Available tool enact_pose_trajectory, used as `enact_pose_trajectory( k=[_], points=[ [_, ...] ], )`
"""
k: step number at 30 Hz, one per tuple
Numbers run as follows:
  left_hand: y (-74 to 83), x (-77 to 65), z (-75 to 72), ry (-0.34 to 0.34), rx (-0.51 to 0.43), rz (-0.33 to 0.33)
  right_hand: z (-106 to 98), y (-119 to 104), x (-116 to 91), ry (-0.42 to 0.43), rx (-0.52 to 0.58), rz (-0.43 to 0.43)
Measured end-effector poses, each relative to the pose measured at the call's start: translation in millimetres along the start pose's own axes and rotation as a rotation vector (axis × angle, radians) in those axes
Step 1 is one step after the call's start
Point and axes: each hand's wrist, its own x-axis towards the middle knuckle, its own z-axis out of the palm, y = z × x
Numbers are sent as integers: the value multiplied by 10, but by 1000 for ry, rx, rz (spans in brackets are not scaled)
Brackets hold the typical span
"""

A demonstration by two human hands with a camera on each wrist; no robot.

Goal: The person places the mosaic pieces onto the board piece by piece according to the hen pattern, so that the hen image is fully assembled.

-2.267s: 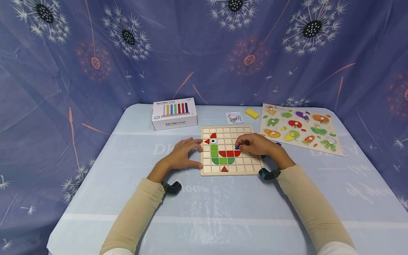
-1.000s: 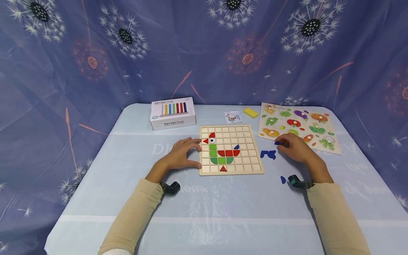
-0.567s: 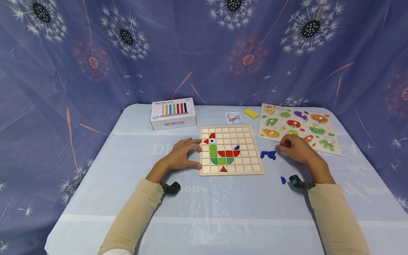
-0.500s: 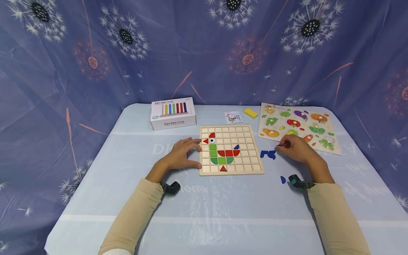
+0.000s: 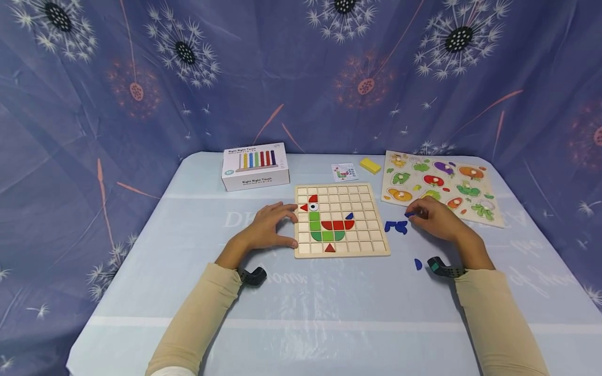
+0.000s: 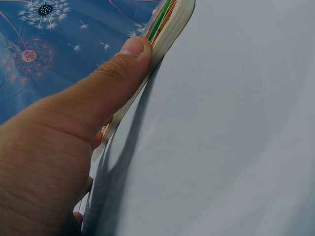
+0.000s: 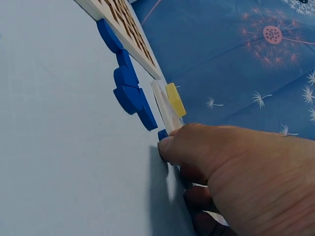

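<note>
My left hand (image 5: 267,227) rests against the left side of a wooden grid board (image 5: 367,249), thumb and fingertips spread along its edge. In the left wrist view, the thumb (image 6: 115,73) presses on the board's rim. Red, green and blue pieces on the board form a bird shape, with a round eye tile (image 5: 313,207) and a small blue piece (image 5: 349,216) above its red tail end. Right of the board, my right hand (image 5: 435,219) pinches a small blue puzzle piece (image 7: 163,133) between thumb and fingers, partly hidden. Several blue pieces (image 5: 400,226) lie beside its fingertips.
A lone blue half-round piece (image 5: 418,265) lies near the right wrist. Behind the right hand is a vegetable peg puzzle (image 5: 390,196). Along the back stand a white box (image 5: 256,181), a picture card (image 5: 345,172) and a yellow block (image 5: 370,166).
My right hand has left the board, where a blue piece now lies, and moved right to the loose blue pieces, pinching another one. The left hand has stayed at the board's edge.
</note>
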Motion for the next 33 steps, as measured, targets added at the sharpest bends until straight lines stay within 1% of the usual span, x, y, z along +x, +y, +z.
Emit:
enact_pose_trajectory(
  k=[6,12,17,22,26,33],
  points=[
    [3,3,-1,3,0,-3,9,13,5,-3,10,-25],
    [-5,8,4,3,1,-5,-7,-14,5,-19,10,27],
    [-4,5,4,5,2,1,-12,-20,-1,-18,7,22],
    [-4,4,7,9,-1,3,-6,-16,-1,-16,0,-4],
    [-4,6,9,-2,2,-10,10,-4,8,-6,-4,-34],
    [10,3,1,-8,0,-24,36,-30,60,14,31,-141]
  ],
)
